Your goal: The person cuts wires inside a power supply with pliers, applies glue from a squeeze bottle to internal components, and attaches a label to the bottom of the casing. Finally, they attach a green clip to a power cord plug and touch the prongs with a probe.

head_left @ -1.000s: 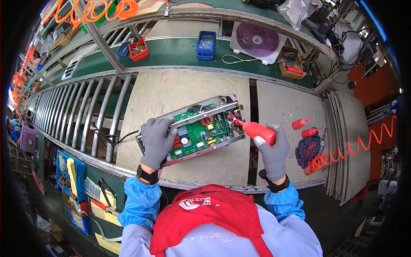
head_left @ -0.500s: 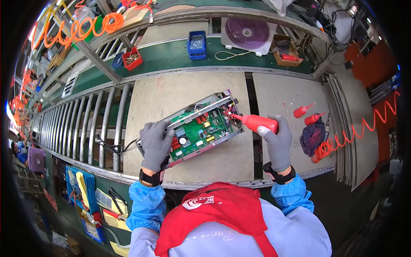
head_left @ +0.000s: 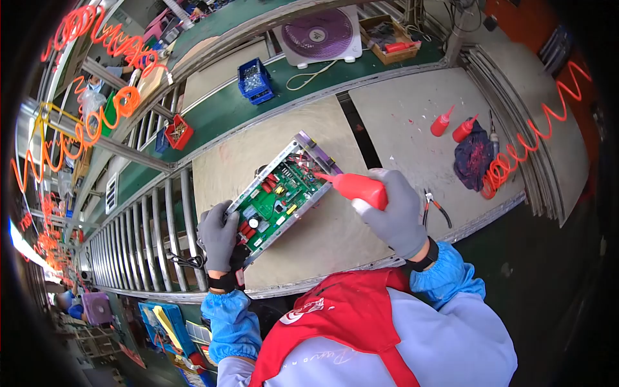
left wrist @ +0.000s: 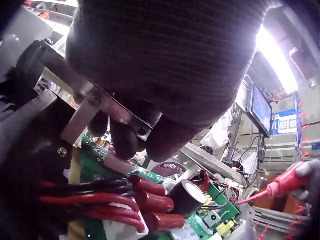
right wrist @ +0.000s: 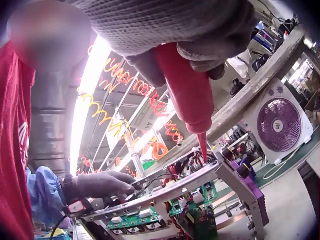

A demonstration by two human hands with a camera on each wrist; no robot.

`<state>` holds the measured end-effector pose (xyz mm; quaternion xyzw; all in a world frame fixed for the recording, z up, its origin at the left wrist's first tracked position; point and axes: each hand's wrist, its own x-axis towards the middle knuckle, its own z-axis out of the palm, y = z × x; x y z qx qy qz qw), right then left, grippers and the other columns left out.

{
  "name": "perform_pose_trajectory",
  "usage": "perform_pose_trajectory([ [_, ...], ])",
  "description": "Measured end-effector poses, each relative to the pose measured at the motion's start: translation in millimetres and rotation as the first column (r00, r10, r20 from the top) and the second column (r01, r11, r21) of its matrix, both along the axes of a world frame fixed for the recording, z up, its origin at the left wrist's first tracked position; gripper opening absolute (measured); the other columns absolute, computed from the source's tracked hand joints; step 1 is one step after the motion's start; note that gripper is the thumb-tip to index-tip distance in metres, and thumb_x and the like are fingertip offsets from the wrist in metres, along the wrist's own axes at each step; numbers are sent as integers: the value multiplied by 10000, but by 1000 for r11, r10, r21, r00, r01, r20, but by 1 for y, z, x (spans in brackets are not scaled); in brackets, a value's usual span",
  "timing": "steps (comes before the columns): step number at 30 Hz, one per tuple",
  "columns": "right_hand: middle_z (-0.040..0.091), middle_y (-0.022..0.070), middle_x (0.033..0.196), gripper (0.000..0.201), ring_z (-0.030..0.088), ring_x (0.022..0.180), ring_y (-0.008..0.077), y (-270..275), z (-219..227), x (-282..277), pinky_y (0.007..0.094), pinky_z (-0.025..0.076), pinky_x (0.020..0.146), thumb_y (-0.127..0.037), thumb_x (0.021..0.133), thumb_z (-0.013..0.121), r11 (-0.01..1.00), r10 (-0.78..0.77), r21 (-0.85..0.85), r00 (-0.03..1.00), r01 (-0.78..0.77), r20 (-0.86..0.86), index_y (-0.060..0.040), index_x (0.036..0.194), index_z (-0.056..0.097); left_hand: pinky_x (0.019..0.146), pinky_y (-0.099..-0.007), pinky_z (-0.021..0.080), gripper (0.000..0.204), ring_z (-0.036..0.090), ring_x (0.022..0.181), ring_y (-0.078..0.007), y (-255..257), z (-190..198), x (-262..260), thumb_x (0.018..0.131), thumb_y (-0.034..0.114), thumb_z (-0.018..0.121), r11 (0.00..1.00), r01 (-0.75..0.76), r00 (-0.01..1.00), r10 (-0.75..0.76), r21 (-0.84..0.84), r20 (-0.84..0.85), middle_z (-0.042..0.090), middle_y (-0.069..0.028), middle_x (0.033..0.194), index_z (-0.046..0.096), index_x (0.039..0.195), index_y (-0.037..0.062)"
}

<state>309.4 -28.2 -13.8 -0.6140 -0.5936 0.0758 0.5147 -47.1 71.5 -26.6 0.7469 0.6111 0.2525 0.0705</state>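
A metal-framed unit with a green circuit board (head_left: 271, 205) lies tilted on the pale worktop, its purple end panel (head_left: 317, 151) toward the back. At the near left end, the gloved left hand (head_left: 219, 237) grips the frame; in the left wrist view its fingers (left wrist: 122, 137) curl over the metal edge. The gloved right hand (head_left: 396, 216) holds a red squeeze bottle (head_left: 361, 189), its nozzle pointing into the wires by the end panel. In the right wrist view the bottle (right wrist: 187, 90) points down, nozzle among those wires; whether it touches them I cannot tell.
Two red bottles (head_left: 441, 124) and a stained dark cloth (head_left: 472, 157) lie on the right board, with pliers (head_left: 437, 209) nearer the front. Rollers (head_left: 151, 238) run along the left. Behind stand a purple fan (head_left: 317, 35) and a blue screw bin (head_left: 255, 81).
The head view has turned and shifted. The unit now appears at a steeper angle, with both hands still holding the frame and bottle. The pliers have come into sight.
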Motion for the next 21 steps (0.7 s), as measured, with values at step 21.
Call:
perform_pose_trajectory([
  [21, 676, 156, 1022, 498, 683, 895, 336, 25, -45, -12, 415, 553, 772, -193, 714, 830, 997, 3, 83, 1000, -1, -29, -15, 1125, 613, 854, -433, 509, 311, 646, 932, -333, 13, -3, -3, 837, 238, 680, 999, -5, 1000, 6, -43, 24, 710, -175, 942, 736, 1097, 76],
])
